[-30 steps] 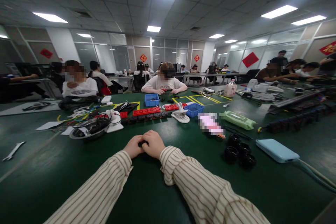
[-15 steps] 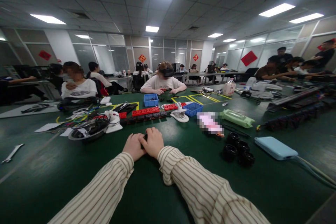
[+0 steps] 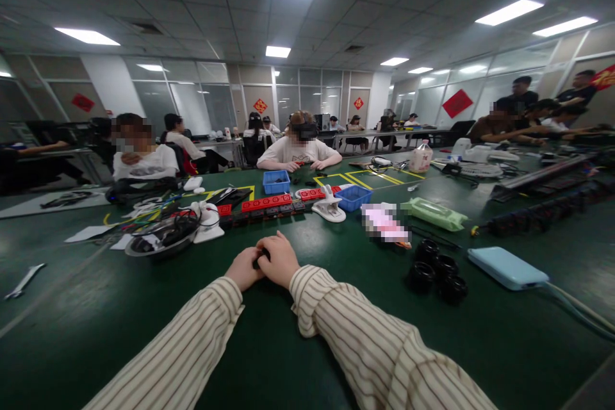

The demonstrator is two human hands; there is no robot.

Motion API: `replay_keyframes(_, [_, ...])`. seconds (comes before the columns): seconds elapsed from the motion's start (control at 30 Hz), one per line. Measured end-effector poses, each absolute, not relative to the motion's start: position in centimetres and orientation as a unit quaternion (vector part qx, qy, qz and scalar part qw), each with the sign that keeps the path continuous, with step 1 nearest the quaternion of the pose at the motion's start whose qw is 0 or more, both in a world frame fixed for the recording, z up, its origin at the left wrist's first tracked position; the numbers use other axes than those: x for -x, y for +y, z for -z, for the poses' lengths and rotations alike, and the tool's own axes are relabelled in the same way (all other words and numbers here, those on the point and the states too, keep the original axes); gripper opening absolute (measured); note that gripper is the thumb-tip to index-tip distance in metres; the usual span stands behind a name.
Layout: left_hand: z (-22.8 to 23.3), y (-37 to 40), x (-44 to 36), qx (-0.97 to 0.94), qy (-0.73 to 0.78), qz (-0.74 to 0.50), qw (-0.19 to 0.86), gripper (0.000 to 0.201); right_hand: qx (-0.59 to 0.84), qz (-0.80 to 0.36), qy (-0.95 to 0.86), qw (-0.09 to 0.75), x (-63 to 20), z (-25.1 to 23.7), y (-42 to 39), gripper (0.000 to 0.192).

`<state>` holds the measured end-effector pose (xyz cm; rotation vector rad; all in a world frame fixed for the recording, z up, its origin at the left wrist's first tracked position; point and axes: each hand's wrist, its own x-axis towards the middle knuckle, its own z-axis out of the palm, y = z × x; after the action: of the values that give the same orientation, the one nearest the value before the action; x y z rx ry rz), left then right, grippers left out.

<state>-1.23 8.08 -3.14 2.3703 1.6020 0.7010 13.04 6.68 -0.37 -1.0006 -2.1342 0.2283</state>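
My left hand point(image 3: 242, 268) and my right hand point(image 3: 280, 259) meet above the green table point(image 3: 273, 359), just in front of me. Both are closed around a small black object point(image 3: 262, 252), mostly covered by my fingers, so its kind does not show. Ahead of my hands runs a row of red-topped black parts point(image 3: 269, 203), with a white clamp-like stand point(image 3: 328, 206) at its right end. Off to the right sit several glossy black round parts point(image 3: 423, 277) in a cluster.
Left of my hands stands a bowl of dark cables point(image 3: 163, 250); a wrench point(image 3: 25, 282) lies farther left. Two blue bins point(image 3: 276, 182) stand beyond the row. On the right are a green wipes pack point(image 3: 435, 214) and a light-blue corded box point(image 3: 507, 268). A person point(image 3: 300, 148) sits opposite.
My right hand's fingers have lifted and shifted slightly over the small black object. My left hand has moved slightly. The things on the table stay where they were.
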Motion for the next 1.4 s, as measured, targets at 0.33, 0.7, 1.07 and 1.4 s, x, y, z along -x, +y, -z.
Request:
replay_keyframes(0.33, [1.5, 6.1, -0.4, -0.761, 0.614, -0.209, -0.021, 0.053, 0.512, -0.047, -0.763, 0.391, -12.9, 0.9, 6.9, 0.036])
replay_keyframes(0.7, [2.6, 7.9, 1.3, -0.802, 0.555, -0.217, 0.053, 0.029, 0.421, -0.073, -0.811, 0.400, -12.8, 1.0, 7.3, 0.008])
replay_keyframes(1.07, [2.5, 6.7, 0.4, -0.771, 0.584, -0.250, 0.040, 0.069, 0.441, -0.062, -0.786, 0.429, -12.9, 1.0, 6.7, 0.050])
replay_keyframes(1.4, [1.5, 5.9, -1.1, -0.717, 0.676, -0.170, -0.028, 0.027, 0.510, -0.052, -0.774, 0.371, -12.8, 1.0, 7.2, 0.022])
